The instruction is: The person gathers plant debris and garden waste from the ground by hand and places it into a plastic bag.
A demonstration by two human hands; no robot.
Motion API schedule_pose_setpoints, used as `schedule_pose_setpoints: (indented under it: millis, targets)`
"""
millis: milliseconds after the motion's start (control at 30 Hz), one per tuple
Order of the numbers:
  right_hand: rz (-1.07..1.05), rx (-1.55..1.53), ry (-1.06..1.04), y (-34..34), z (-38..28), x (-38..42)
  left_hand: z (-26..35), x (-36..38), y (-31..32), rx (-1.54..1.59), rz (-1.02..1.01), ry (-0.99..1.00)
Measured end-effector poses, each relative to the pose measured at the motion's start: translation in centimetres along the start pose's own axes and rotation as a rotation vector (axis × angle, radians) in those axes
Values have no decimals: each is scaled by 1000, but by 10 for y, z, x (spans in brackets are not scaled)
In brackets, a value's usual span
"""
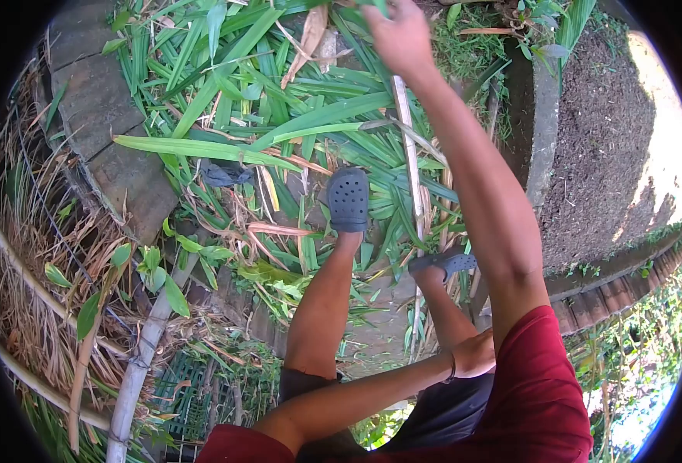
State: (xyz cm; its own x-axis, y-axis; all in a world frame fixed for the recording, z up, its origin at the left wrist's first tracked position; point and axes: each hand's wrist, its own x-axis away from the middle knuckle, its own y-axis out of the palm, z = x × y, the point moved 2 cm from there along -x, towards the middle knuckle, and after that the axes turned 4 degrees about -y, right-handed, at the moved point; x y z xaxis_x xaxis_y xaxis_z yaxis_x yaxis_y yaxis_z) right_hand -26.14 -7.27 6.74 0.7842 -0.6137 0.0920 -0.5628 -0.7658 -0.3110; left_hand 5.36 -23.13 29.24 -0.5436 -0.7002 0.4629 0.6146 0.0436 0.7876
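My right hand (pixel 400 37) reaches to the top edge of the view, above a thick layer of long green leaves (pixel 294 100). Its fingers are closed on green leaf blades, partly cut off by the frame edge. Across my body, my left hand (pixel 476 353) lies near my right knee, with its fingers hidden behind my right arm. A long pale strip of wood or stalk (pixel 410 147) runs down through the leaves below my right hand. Dry brown leaves (pixel 308 46) are mixed among the green ones.
My feet wear grey clogs (pixel 348 199) among the leaves. Curved brick edging (pixel 117 147) borders the left side, near dry stalks and a bamboo pole (pixel 144 363). At right, a low concrete wall (pixel 542 123) edges dark soil (pixel 599 147). A green crate (pixel 182 390) sits at lower left.
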Motion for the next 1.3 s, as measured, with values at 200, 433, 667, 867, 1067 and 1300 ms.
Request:
schedule_pose_setpoints:
  millis: [200, 433, 667, 867, 1067, 1300]
  targets:
    - [-637, -85, -14, 128, -151, 3, -142, -65, 49, 970, 84, 242]
    - [-617, 58, 46, 82, -103, 107, -134, -69, 48, 882, -125, 361]
    - [-304, 403, 323, -47, 65, 209, -51, -34, 17, 114, 167, 47]
    - [-382, 452, 559, -96, 138, 254, -50, -34, 20, -51, 188, -36]
    - [-412, 661, 502, -106, 155, 323, -77, -37, 22, -239, 91, -61]
    - [-326, 741, 670, -134, 118, 376, -68, -17, 26, -448, -242, -218]
